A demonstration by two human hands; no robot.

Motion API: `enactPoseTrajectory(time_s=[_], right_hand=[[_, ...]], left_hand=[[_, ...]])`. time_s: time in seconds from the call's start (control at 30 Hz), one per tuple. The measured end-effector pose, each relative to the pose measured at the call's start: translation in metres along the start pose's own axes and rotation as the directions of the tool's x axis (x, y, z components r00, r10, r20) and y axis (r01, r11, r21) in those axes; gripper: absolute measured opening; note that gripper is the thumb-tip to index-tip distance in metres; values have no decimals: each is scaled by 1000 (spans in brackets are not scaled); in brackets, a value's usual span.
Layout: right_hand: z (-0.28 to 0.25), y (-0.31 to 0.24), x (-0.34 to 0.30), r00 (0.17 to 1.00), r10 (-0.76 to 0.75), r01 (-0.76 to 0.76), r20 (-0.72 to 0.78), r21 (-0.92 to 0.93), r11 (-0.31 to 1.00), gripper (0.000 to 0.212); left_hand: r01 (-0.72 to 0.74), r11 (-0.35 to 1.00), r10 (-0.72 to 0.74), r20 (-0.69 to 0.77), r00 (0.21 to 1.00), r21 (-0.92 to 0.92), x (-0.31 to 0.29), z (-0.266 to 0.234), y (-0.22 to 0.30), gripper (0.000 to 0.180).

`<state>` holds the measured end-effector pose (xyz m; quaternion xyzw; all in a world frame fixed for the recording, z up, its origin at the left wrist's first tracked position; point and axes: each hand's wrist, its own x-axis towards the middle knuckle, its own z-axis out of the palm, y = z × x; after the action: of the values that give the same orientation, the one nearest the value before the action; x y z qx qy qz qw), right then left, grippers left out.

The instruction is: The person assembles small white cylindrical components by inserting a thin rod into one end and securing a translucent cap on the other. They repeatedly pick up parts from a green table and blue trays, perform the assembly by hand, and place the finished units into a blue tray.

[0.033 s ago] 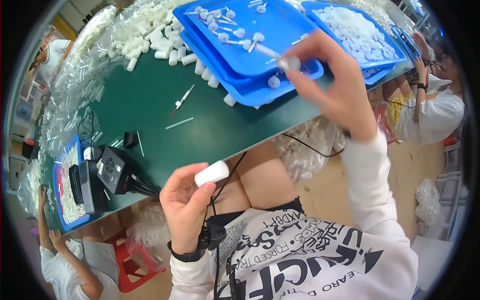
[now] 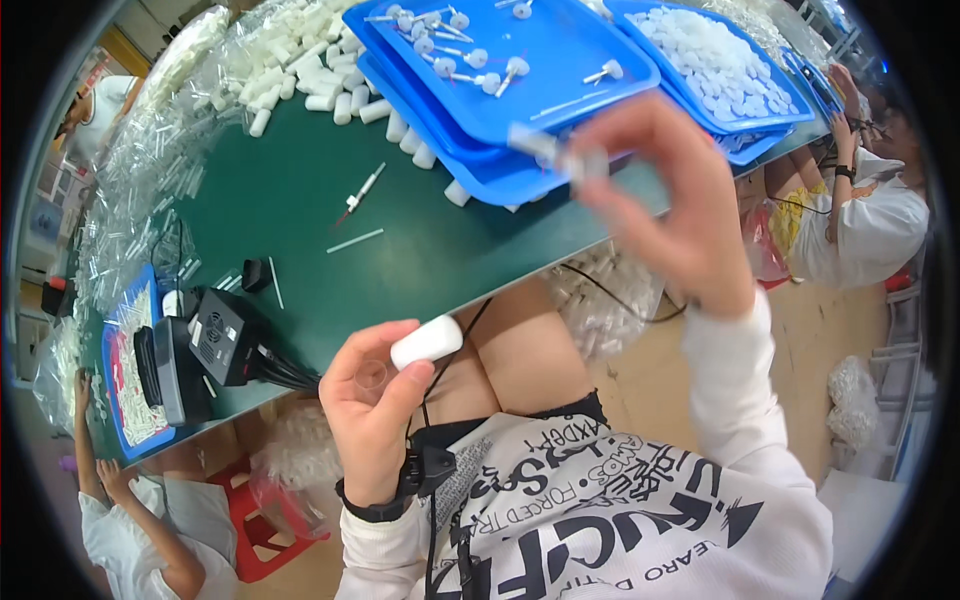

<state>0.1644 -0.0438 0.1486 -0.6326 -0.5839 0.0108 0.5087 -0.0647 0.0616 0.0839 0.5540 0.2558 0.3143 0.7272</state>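
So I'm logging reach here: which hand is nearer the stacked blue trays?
Right. The right hand is raised at the front edge of the blue trays, pinching a small white part. The left hand holds a white cap below the table edge.

Small part (image 2: 575, 160) in right hand (image 2: 665, 200) motion-blurred (shape unclear).

A white long-sleeved top with black printed lettering covers the chest at 6 o'clock; its sleeves reach both wrists. A black band circles the wrist of the left hand (image 2: 370, 400). A thin black cable with a small clip hangs down the front. The right hand (image 2: 665, 195) is bare.
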Motion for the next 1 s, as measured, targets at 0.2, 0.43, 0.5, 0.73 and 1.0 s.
enactPoseTrajectory(time_s=[0.2,0.43,0.5,0.73,1.0], right_hand=[[38,-25,-82,945,267,-326,186,559,763,21],[14,1,-44,951,235,-170,-202,293,941,18],[-8,31,-2,956,149,-161,-254,-28,987,18],[5,94,93,978,-182,195,104,-769,609,21],[30,66,109,837,430,-154,338,-608,779,28]], left_hand=[[15,985,7,130,992,-169,-5,5,-7,33],[82,989,-70,101,992,-120,-6,-5,-9,31],[161,978,-147,111,983,-136,-7,-8,-12,28],[128,981,-118,72,990,-146,-11,-16,-18,20],[145,980,-133,92,987,-134,-13,-20,-16,17]])
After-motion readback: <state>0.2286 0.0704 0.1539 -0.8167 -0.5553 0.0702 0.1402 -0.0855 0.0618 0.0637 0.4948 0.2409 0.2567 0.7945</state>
